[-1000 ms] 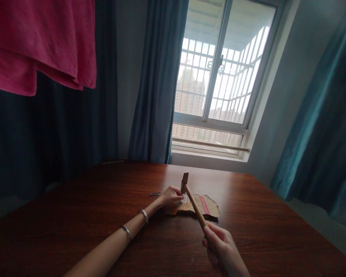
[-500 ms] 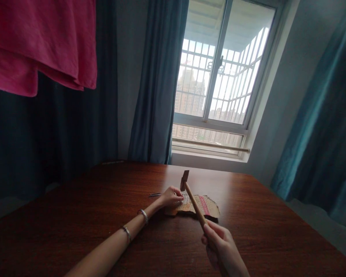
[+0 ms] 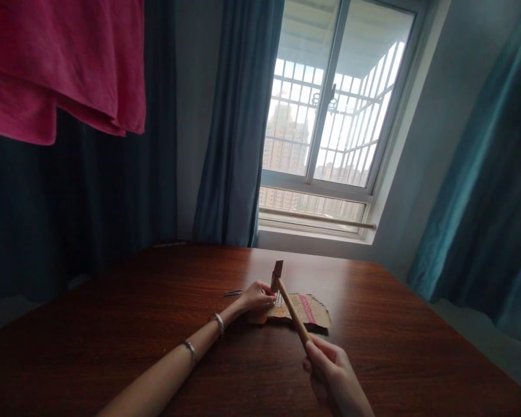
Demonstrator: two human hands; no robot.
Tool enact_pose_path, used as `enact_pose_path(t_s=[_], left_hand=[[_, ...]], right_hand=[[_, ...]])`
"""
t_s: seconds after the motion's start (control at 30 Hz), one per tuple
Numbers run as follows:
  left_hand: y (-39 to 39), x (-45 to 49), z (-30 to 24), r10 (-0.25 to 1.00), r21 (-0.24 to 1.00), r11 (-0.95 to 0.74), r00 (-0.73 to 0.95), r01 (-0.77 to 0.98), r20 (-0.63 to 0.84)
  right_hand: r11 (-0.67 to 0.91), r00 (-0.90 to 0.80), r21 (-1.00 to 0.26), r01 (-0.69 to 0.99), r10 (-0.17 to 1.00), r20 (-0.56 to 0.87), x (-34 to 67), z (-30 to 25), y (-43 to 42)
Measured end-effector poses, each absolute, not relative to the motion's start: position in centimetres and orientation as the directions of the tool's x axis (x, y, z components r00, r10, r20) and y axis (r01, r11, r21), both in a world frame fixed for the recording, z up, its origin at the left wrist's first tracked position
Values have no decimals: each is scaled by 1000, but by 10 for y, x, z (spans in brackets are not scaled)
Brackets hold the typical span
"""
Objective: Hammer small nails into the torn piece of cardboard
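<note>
My right hand (image 3: 334, 373) is closed round the wooden handle of a small hammer (image 3: 290, 307), whose dark head is raised just above my left hand. My left hand (image 3: 256, 294) rests on the table with its fingers pinched on a thin metal pronged tool (image 3: 278, 297) standing on a tan piece of leather (image 3: 306, 308). The leather has pink stitched lines and rows of punched holes. Two bracelets sit on my left forearm.
A brown wooden table (image 3: 156, 324) holds the work. A small metal tool (image 3: 233, 293) lies left of my left hand. Behind the table are blue curtains (image 3: 238, 127) and a barred window (image 3: 330, 116). A pink cloth (image 3: 61, 63) hangs at upper left.
The hammer head rose slightly half a second ago and has come back down toward the pronged tool. My left hand has stayed in place.
</note>
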State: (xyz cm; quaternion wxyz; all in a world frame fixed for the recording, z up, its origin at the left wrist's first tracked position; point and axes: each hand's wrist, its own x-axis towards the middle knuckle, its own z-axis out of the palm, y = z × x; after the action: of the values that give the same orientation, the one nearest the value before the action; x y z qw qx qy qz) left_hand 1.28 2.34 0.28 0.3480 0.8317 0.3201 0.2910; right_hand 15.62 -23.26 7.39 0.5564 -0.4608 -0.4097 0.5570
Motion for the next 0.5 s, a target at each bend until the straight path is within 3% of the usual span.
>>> enact_pose_path(t_s=[0.5], left_hand=[[19, 13, 9, 737, 754, -557, 626, 348, 256]], right_hand=[[-45, 189, -953, -301, 976, -105, 172, 79, -246]])
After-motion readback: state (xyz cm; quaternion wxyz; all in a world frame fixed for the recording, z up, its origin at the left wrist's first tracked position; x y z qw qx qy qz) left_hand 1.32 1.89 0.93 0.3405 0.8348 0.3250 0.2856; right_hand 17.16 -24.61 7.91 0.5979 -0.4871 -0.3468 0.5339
